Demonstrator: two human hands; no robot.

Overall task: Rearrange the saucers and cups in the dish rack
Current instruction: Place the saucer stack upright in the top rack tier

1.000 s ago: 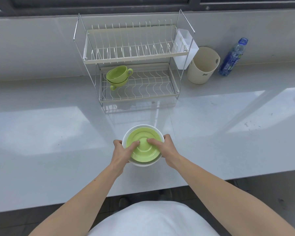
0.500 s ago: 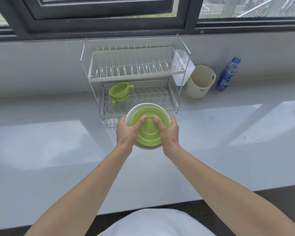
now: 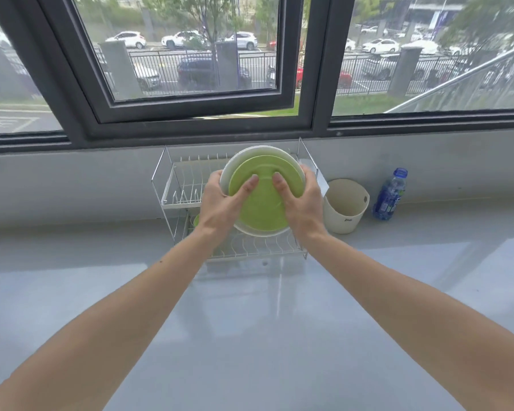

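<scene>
A stack of saucers, green (image 3: 261,203) in front of white (image 3: 251,154), is held upright and tilted before the two-tier wire dish rack (image 3: 178,185). My left hand (image 3: 220,200) grips the stack's left edge and my right hand (image 3: 301,200) grips its right edge, thumbs pressed on the green face. The stack covers most of the rack's upper tier. Only a sliver of the green cups (image 3: 196,221) on the lower tier shows beside my left wrist.
A cream bucket (image 3: 346,207) stands right of the rack, and a blue water bottle (image 3: 389,194) stands further right by the wall. A white cutlery holder (image 3: 321,180) hangs on the rack's right side. The grey counter (image 3: 250,321) stretches toward me; windows rise behind.
Both hands have lifted the saucer stack off the counter and carried it away from me, up to the rack's upper tier. The stack has tilted upright, and the view has risen to the window.
</scene>
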